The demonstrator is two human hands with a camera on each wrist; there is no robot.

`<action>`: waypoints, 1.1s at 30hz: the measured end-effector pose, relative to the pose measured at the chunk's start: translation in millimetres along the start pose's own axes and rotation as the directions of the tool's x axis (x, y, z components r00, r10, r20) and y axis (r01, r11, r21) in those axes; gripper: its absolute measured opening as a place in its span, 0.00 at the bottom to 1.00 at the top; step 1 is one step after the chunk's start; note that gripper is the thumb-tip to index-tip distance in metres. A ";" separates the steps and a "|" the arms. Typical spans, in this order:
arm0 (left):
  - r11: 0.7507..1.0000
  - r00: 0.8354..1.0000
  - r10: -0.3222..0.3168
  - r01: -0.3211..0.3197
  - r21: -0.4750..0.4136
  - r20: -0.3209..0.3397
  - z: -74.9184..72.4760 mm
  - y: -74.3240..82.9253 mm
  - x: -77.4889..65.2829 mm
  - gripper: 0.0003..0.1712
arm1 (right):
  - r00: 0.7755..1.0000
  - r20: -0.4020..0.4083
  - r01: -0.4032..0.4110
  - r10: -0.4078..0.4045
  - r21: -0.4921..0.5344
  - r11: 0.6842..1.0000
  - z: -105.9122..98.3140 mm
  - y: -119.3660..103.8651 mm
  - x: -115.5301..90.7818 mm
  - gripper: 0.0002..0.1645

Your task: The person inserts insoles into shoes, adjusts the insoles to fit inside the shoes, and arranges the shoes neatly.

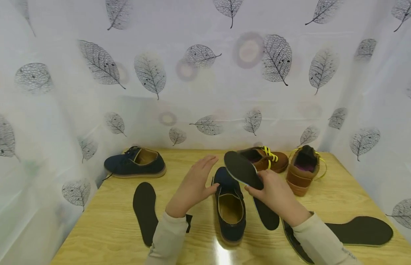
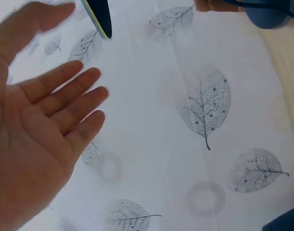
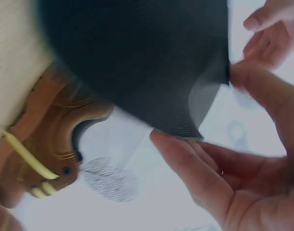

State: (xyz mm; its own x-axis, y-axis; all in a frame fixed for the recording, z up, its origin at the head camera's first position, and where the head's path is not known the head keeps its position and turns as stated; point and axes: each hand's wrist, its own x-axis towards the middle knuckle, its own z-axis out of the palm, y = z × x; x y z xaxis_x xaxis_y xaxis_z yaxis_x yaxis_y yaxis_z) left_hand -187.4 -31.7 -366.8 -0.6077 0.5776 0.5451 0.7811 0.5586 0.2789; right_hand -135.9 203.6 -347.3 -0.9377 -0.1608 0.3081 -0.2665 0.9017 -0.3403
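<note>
Some fingers of the right hand (image 1: 275, 197) pinch a black insole (image 1: 241, 168) near its end, perhaps so the rest is free, above the desk (image 1: 102, 228). The straight fingers of the left hand (image 1: 196, 184) hold nothing. I see a blue shoe (image 1: 232, 229) below, between them. 2 brown shoes (image 1: 299, 181) sit behind; the right sleeve (image 1: 324, 239) hides part of another insole (image 1: 367, 230).

Insoles (image 1: 241, 167) black, one edged yellow-blue. Navy shoes (image 1: 232, 232), tan lining (image 1: 230, 209). Brown shoes (image 1: 300, 176), yellow laces (image 1: 272, 156). White curtain (image 1: 205, 94), dark leaf print.
</note>
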 end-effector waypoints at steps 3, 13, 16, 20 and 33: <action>0.999 0.999 -0.040 0.040 -0.018 0.006 5.6 -1.3 -0.4 0.27 | 0.993 0.002 -0.115 0.115 0.064 0.991 -7.2 10.5 -0.8 0.21; 0.941 0.978 -0.057 -0.015 0.339 0.202 67.6 13.0 1.7 0.18 | 0.956 0.127 -0.280 0.264 0.125 0.952 -21.9 8.5 -22.3 0.23; 0.913 0.981 -0.095 0.018 0.408 0.171 79.8 10.7 -0.5 0.17 | 0.950 0.149 -0.295 0.276 0.124 0.947 -22.5 4.6 -28.7 0.23; 0.895 0.985 -0.101 0.027 0.444 0.143 86.7 7.3 -1.7 0.17 | 0.940 0.179 -0.313 0.290 0.116 0.943 -19.3 -0.6 -36.5 0.20; 0.931 1.000 0.021 -0.024 0.363 0.010 91.4 3.6 -1.3 0.18 | 0.924 0.336 -0.246 0.181 0.159 0.956 -14.7 -23.4 -61.0 0.30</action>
State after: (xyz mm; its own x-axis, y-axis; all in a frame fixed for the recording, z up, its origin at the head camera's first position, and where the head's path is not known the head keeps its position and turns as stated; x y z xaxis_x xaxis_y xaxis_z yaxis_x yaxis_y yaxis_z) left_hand -196.9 24.0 -438.9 -0.5922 0.5953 0.5431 0.6897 0.7229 -0.0403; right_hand -69.1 198.2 -345.1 -0.9899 -0.1201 -0.0757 -0.0601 0.8379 -0.5425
